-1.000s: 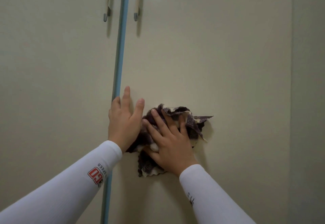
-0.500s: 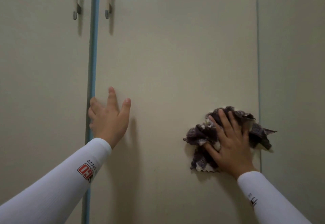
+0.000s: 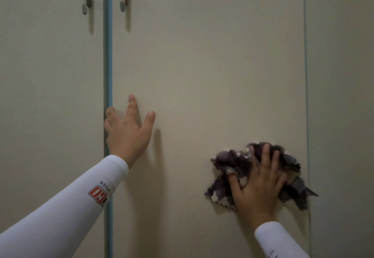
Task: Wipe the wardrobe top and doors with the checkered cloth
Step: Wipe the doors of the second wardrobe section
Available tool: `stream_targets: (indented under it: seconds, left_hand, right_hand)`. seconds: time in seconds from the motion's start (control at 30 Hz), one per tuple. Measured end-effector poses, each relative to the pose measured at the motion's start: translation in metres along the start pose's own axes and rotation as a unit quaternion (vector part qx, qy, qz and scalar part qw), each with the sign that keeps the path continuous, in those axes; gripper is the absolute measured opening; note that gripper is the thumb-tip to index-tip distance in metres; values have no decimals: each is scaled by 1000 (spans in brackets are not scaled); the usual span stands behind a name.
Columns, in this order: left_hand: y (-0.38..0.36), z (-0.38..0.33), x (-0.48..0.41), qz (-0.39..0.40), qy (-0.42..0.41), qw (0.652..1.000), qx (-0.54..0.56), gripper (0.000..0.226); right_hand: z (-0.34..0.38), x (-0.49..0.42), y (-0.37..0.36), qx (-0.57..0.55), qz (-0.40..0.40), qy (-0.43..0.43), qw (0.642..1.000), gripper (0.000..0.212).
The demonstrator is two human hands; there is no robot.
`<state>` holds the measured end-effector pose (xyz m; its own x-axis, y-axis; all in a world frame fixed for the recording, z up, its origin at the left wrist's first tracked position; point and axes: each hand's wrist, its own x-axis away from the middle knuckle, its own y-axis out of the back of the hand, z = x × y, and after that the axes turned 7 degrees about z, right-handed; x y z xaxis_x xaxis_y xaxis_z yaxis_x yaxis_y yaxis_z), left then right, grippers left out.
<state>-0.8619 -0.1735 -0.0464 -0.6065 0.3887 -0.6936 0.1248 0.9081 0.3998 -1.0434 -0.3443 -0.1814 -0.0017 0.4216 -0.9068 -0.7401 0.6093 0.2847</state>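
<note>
My right hand (image 3: 258, 182) lies flat on the cloth (image 3: 253, 173), fingers spread, palm pressing the bunched fabric against the right door (image 3: 202, 75). This is a press, not a pinch: the fingers fan upward over the folds, and one fold pushes out between thumb and forefinger. The cloth sits low on the door, at its right side. Its right corner reaches the seam (image 3: 305, 75) at the door's right edge and laps slightly past it.

The relation that governs the coming stroke: the cloth is at the right limit of the panel. Open door surface lies to its left and above it. No door is left to the right, only the side panel (image 3: 340, 95) beyond the seam. The wad has no clear long axis; it is somewhat wider than tall, with ragged corners trailing right and down.

My left hand (image 3: 127, 130) holds nothing. It rests open on the same door at its left side, fingers spread, the outer fingers at the blue strip (image 3: 108, 55) between the two doors. It is well apart from the cloth and higher. I judge that it braces the door against the wiping pressure.

My right forearm comes up from the lower right with the wrist below the cloth. Both handles (image 3: 85, 0) are high above and near the strip.
</note>
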Motion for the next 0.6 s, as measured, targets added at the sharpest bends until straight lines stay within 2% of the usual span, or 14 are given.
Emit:
stream_targets:
  seconds: [0.33, 0.47, 0.6]
  left_hand:
    - [7, 10, 2, 29, -32, 998, 39, 61]
    - [4, 18, 15, 25, -25, 998, 56, 66]
    - [-1, 36, 34, 23, -31, 999, 0, 68]
  right_hand:
    - [122, 26, -36, 20, 26, 191, 981, 76]
    - [163, 39, -43, 55, 103, 253, 960, 73]
    - [190, 43, -46, 99, 176, 274, 940, 69]
